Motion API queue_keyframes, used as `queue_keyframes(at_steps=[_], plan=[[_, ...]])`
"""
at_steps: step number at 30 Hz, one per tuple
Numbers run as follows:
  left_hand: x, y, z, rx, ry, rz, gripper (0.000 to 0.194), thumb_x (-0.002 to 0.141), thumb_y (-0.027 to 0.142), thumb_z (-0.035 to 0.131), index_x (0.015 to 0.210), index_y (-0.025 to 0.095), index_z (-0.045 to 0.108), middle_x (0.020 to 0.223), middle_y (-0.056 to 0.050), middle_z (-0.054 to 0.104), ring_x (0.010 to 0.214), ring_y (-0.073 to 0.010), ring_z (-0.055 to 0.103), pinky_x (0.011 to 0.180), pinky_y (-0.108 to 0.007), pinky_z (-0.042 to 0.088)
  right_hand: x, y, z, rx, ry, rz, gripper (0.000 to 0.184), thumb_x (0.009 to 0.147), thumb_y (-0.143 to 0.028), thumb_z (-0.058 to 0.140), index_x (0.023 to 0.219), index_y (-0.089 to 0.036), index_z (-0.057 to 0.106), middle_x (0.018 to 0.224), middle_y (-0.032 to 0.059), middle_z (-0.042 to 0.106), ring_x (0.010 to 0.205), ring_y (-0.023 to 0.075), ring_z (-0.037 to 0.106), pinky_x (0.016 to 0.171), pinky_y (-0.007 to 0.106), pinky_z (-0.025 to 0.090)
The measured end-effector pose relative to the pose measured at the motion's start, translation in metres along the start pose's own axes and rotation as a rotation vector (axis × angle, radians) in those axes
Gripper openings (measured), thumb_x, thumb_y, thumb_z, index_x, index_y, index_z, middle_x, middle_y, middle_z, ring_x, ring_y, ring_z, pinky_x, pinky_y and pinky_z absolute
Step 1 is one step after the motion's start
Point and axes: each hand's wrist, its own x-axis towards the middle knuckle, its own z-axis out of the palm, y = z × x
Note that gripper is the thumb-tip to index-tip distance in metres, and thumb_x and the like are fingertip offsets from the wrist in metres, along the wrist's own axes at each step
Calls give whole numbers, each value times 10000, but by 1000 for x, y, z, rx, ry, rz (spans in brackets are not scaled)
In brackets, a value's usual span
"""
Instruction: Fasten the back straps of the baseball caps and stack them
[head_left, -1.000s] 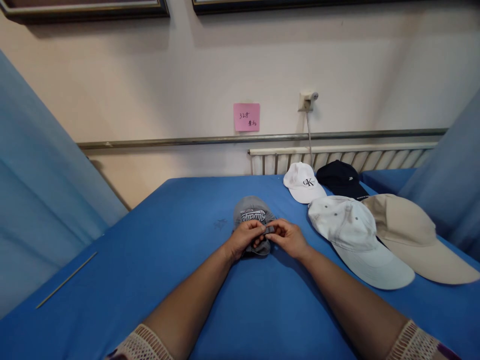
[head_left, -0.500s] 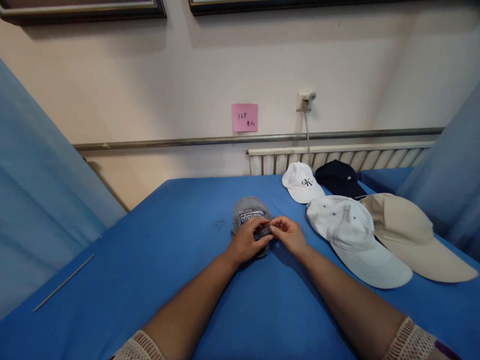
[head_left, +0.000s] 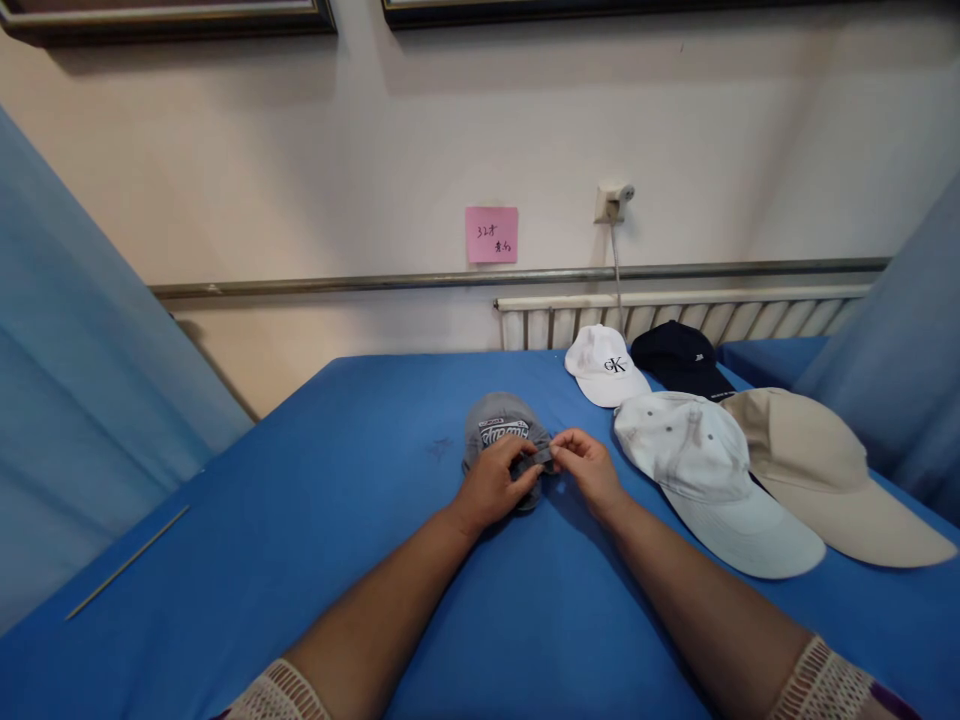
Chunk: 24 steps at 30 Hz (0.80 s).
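One gray cap (head_left: 501, 408) sits at the center of the frame, on the blue cloth (head_left: 262, 560). Its lower part is largely hidden behind the left hand (head_left: 495, 485), which also covers some of the white front lettering. The right hand (head_left: 589, 468) has thumb and forefinger together, clamped on a narrow gray strap (head_left: 542, 456) at the cap's right edge. The left thumb and fingers lie around the strap's other end; from where I stand, I cannot tell whether they are closed on it. Any fastener is too small to make out.

Four further caps occupy the right of the frame: a white cap (head_left: 606, 385) with black letters; a black cap (head_left: 675, 355); a pale gray cap (head_left: 697, 455) with eyelets, overlapping a beige cap (head_left: 810, 450) with a long, smooth brim. A thin, straight stick (head_left: 127, 562) lies at lower left. Draped blue curtains flank both sides. Behind the cloth: ribbed radiator (head_left: 551, 328), metal rail (head_left: 375, 283), and pink note (head_left: 492, 236) with small handwriting. Dark picture frames are cut off at the top edge.
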Motion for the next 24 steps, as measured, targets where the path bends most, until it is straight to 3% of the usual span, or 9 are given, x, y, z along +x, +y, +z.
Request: queue_keyframes(at_steps=[8, 15, 20, 24], plan=[[0, -1, 0, -65, 33, -80, 141, 798, 248, 622, 919, 183, 589, 876, -32, 620, 762, -162, 546, 702, -278, 414, -1, 1, -1, 78, 43, 31, 141, 692, -321, 673, 712, -198, 606, 544, -43, 547, 508, 104, 461, 522, 242, 341], [2, -6, 8, -490, 23, -308, 260, 707, 166, 654, 963, 172, 610, 826, -9, 619, 664, -119, 536, 644, -250, 425, -2, 0, 0, 55, 14, 14, 182, 692, -365, 700, 745, -206, 628, 551, -37, 562, 508, 114, 484, 529, 253, 376], [6, -5, 5, -873, 109, -436, 337, 637, 200, 762, 944, 154, 632, 874, -39, 653, 773, -139, 605, 762, -287, 460, 1, 0, -3, -67, 22, -78, 247, 739, -404, 670, 910, -226, 681, 850, 35, 692, 772, 185, 616, 735, 337, 480], [6, -6, 2, -1046, 132, -483, 414, 599, 227, 820, 961, 155, 631, 875, -41, 669, 778, -139, 625, 794, -301, 477, 0, 1, -2, -245, -84, -151, 290, 748, -362, 671, 1011, -240, 680, 1025, 58, 699, 934, 224, 624, 879, 406, 463]])
